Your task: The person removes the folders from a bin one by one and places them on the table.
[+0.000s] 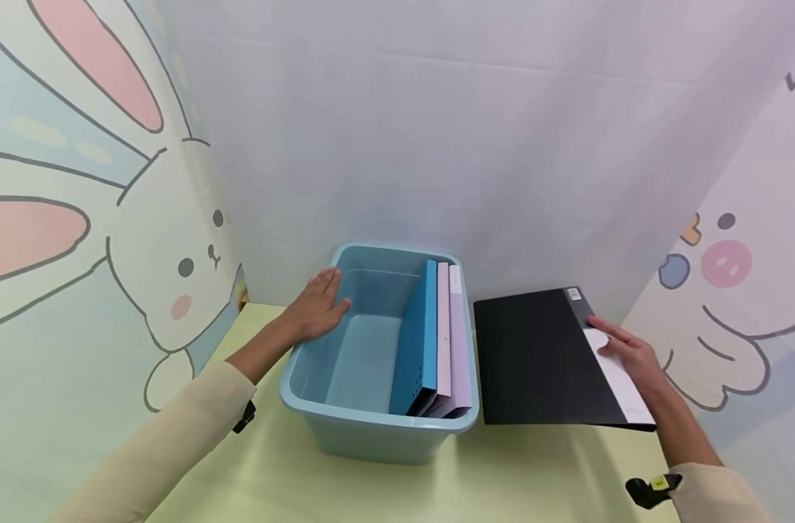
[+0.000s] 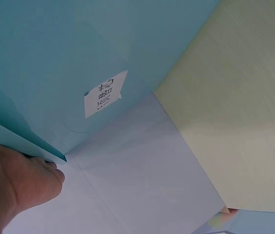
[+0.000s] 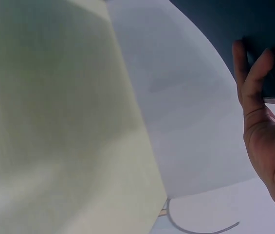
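A light blue plastic bin [image 1: 371, 443] stands on the table against the back wall. My left hand [image 1: 315, 305] rests on its left rim with fingers extended and the thumb toward the inside. In the left wrist view the same hand [image 2: 27, 183] is at the rim, above a small white label [image 2: 105, 95] on the outer wall. My right hand [image 1: 636, 359] grips a black folder [image 1: 535, 363] by its spine edge, thumb above and fingers beneath. The folder is raised to the right of the bin, its white spine label facing up. Fingers [image 3: 256, 73] show against its dark underside.
Inside the bin, along its right wall, stand a blue folder [image 1: 430, 319], a pink folder [image 1: 443, 327] and a purple folder [image 1: 459, 349]. The pale yellow table [image 1: 528, 479] meets a white curtain-like wall [image 1: 437, 145] behind. Cartoon-printed sheets hang at both sides.
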Demonstrator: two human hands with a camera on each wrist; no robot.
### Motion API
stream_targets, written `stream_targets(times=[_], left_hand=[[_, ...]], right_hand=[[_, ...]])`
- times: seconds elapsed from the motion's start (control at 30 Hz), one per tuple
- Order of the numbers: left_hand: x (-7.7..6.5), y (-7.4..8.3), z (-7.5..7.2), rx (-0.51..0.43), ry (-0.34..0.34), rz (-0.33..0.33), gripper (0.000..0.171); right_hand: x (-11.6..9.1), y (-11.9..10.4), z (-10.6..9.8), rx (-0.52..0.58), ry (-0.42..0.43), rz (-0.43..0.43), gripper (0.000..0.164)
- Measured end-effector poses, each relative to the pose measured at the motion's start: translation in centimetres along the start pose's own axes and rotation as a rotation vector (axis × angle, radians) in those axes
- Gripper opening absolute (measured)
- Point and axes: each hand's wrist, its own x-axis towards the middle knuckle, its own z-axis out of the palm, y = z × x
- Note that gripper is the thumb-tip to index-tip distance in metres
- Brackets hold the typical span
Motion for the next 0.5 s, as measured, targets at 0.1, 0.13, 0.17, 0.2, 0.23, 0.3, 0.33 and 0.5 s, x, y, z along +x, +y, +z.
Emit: stream_targets(times=[0.1,0.13,0.17,0.2,0.23,0.3,0.33,0.5], left_hand=[[-0.1,0.1,-0.1,-0.007,0.006,0.002,0.077],[-0.1,0.1,-0.1,-0.01,0.005,-0.001,0.077],[-0.1,0.2,-0.1,-0.01,0.004,-0.004,0.077],[-0.1,0.2,-0.2,-0.009,0.002,-0.005,0.077],[-0.1,0.3,-0.2,-0.01,0.0,-0.006,0.077],[0.0,0.2,-0.2,-0.011,-0.004,-0.009,0.077],[0.0,0.2,-0.2,-0.011,-0.006,-0.011,0.077],[0.2,0.1,0.0,-0.02,-0.003,-0.013,0.078]], right_hand=[[0.1,1.8,0.3,-0.025,-0.02,0.041,0.062],[0.1,2.3,0.4,-0.004,-0.044,0.051,0.062],[0.1,2.9,0.5,0.016,-0.07,0.055,0.062],[0.1,3.4,0.6,0.028,-0.091,0.062,0.062],[0.0,3.9,0.7,0.027,-0.103,0.071,0.061],[-0.1,4.8,1.0,-0.009,-0.113,0.083,0.061],[-0.1,5.2,1.2,-0.048,-0.111,0.085,0.061],[0.1,6.8,1.6,-0.279,-0.083,0.09,0.065]])
